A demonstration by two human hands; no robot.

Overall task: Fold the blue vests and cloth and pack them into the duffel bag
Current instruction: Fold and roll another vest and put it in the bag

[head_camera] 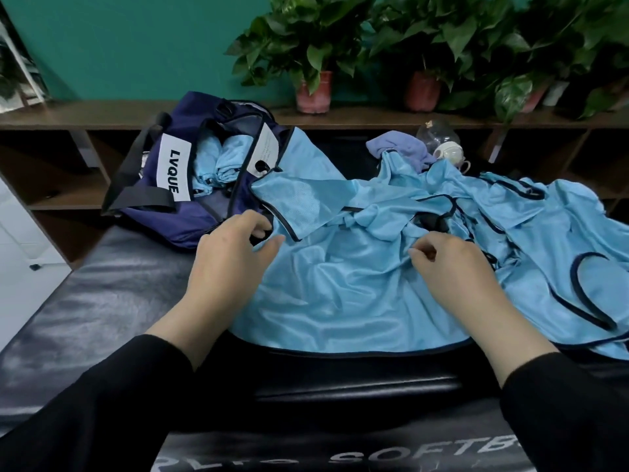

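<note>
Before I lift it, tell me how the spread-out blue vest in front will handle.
Probably floppy: the vest lies wrinkled and draped flat over the black padded table. Likely light and a bit slippery, given its thin, shiny mesh. It may snag on the tangled vest pile beside it.

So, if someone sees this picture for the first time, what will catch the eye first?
Most likely the heap of light blue vests spread over the dark padded surface, with the left hand and right hand on the nearest one. Next, the open navy duffel bag at the back left, with blue rolls already inside, and the green potted plants on the shelf behind.
</note>
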